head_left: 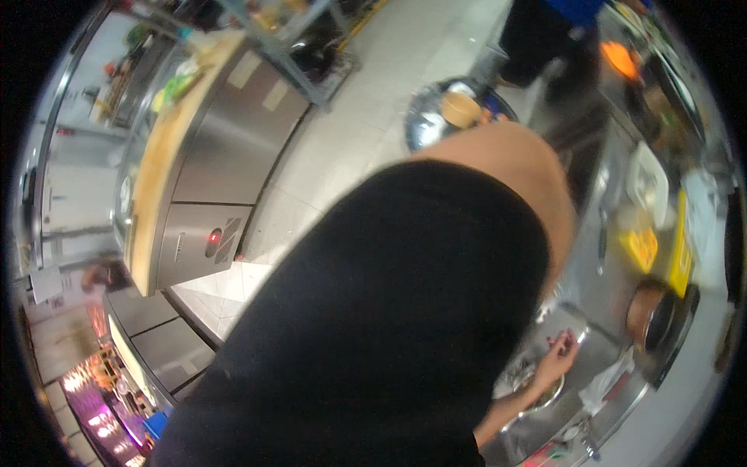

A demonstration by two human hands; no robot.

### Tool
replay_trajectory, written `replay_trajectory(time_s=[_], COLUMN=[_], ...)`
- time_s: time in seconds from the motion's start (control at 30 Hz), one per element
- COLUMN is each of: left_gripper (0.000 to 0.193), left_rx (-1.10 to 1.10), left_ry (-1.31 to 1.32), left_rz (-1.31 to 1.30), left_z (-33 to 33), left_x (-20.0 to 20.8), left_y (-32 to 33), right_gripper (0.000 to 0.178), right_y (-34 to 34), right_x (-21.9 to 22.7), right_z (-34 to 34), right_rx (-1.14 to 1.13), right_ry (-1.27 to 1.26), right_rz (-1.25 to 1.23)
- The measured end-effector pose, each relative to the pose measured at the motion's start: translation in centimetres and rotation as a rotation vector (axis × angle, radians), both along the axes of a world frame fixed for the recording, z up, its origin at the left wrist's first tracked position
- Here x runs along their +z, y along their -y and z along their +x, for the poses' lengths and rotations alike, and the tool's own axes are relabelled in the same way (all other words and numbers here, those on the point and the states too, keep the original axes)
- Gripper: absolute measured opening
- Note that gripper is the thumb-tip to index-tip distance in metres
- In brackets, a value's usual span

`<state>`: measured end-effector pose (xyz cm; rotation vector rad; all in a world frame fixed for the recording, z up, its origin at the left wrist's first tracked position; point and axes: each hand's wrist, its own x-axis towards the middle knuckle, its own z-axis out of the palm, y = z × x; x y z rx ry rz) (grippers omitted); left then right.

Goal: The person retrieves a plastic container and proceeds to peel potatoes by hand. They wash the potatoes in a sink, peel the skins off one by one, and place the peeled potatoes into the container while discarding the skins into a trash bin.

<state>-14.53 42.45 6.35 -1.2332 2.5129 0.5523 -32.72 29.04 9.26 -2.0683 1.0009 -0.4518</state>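
My left arm, in a black sleeve [373, 311], fills the middle and stretches away toward a round bin with a dark, shiny liner [424, 128]. At its far end only a few fingers of my left hand [490, 115] show past the forearm; they appear closed at the edge of a round tan container [461, 110] over the bin. What the container holds is too blurred to read. At lower right my right hand [556, 359] hovers above a round metal bowl [545, 395] at the sink, its fingers loosely bent and apart, with nothing visible in them.
Along the right runs a steel counter [580, 249] with a white tub [647, 183], yellow packaging [642, 247] and a brown-sided pot [650, 315]. A wood-topped steel cabinet [233, 140] stands at left, across the tiled floor [373, 109]. Another person's dark clothing [537, 35] shows at the top.
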Motion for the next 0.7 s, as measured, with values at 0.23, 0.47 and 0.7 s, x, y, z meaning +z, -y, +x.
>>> replay_trajectory(time_s=[0.23, 0.47, 0.7], left_gripper=[0.023, 0.053, 0.061], left_rx=[0.975, 1.725, 2.15], left_ry=[0.012, -0.117, -0.68], left_rz=[-0.205, 0.391, 1.042], left_z=[22.5, 31.1, 29.7], left_x=[1.5, -15.5, -22.3], left_y=[-12.1, -49.2, -82.3], right_gripper=[0.029, 0.053, 0.027], right_y=[-14.9, -18.2, -26.2], right_x=[11.1, -17.4, -26.6], right_z=[24.5, 36.5, 26.8], right_rx=[0.584, 1.113, 0.049], right_ry=[0.468, -1.233, -0.989], right_rz=[0.519, -0.268, 0.558])
